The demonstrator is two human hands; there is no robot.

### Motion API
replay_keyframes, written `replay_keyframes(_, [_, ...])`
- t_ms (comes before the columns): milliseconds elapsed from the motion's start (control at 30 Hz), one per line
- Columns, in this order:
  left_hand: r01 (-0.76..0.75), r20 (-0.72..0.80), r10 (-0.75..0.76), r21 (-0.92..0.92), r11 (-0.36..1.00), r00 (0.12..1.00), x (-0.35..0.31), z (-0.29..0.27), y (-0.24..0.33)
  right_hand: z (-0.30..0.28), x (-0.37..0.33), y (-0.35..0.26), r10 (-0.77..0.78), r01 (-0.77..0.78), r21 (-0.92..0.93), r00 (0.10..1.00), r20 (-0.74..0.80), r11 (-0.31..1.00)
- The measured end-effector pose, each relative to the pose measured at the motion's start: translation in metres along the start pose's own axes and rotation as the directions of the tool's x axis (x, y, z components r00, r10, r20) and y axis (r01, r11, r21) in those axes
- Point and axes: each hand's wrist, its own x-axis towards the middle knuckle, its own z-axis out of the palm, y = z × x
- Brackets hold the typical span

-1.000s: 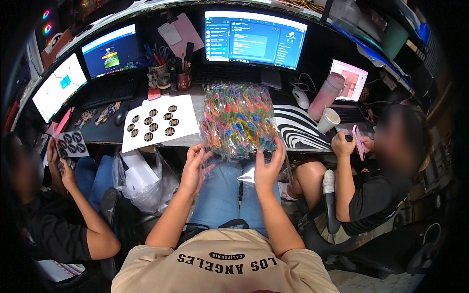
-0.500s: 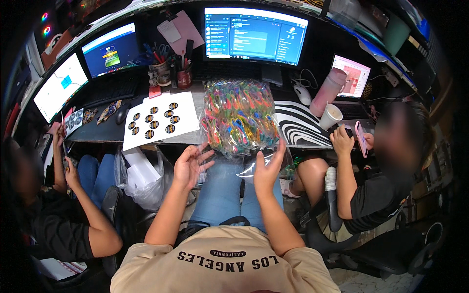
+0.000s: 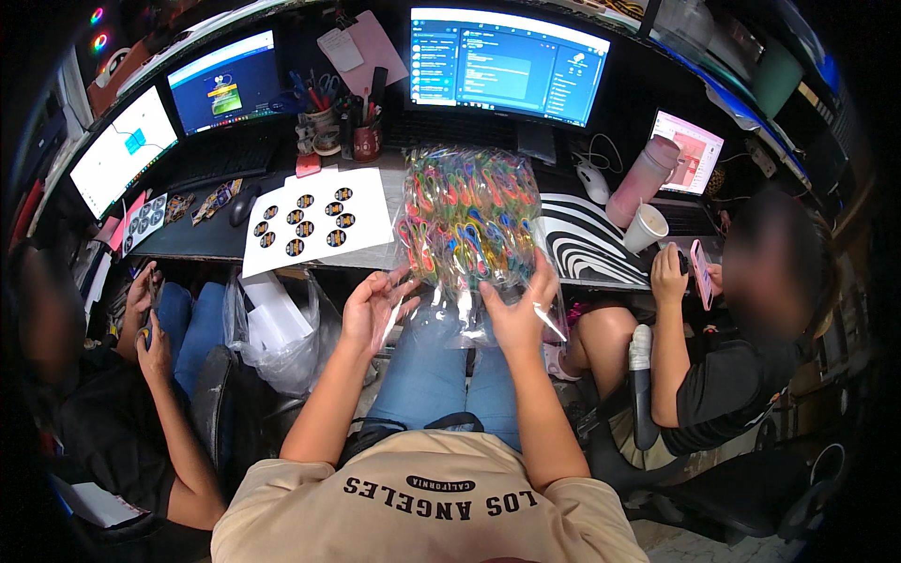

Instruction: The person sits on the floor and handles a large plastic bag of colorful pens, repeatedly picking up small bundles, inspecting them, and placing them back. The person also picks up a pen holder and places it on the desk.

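A clear plastic bag [image 3: 469, 220] full of small multicoloured looped pieces lies on the desk, its loose clear end hanging over the front edge toward my lap. What kind of pieces they are is hard to make out through the shiny film. My left hand [image 3: 372, 310] grips the film at the bag's near left corner, fingers curled. At the near right corner, my right hand [image 3: 522, 305] has its thumb on the front of the bag and its fingers along the side.
Left of the bag lies a white sheet with round black stickers [image 3: 310, 220]; right of it, a black-and-white striped sheet [image 3: 587, 239]. A white cup [image 3: 646, 228] and pink bottle [image 3: 643, 183] stand near a laptop. Seated people flank me, one holding a pink phone [image 3: 700, 272].
My right hand has moved inward onto the bag, thumb now over its lower part. My left fingers have curled in closer. At left, the other person's hands have shifted.
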Motion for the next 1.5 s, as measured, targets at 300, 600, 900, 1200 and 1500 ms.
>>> replay_keyframes(300, [-0.004, 0.018, 0.003, 0.069, 0.998, 1.0, -0.002, 0.008, -0.002, 0.03, -0.008, -0.026, 0.036, 0.017, -0.315, 0.987, 0.159, 0.949])
replay_keyframes(600, [-0.011, 0.009, 0.011, 0.031, 0.999, 1.0, 0.0, 0.001, -0.002, 0.025, 0.006, -0.011, -0.132, 0.153, -0.217, 0.985, 0.108, 0.964])
replay_keyframes(900, [-0.01, -0.019, 0.009, -0.015, 1.0, 1.0, 0.003, -0.006, -0.003, 0.015, 0.002, -0.009, -0.183, 0.208, -0.105, 0.961, 0.208, 0.972])
replay_keyframes(1200, [0.013, -0.021, -0.014, -0.042, 0.999, 1.0, 0.003, -0.007, -0.002, 0.004, 0.016, 0.001, -0.153, 0.179, -0.127, 0.97, 0.188, 0.976])
replay_keyframes(1500, [-0.002, 0.013, 0.002, -0.005, 1.0, 1.0, 0.003, -0.005, 0.0, 0.007, 0.023, 0.005, -0.159, 0.175, -0.081, 0.972, 0.173, 0.981])
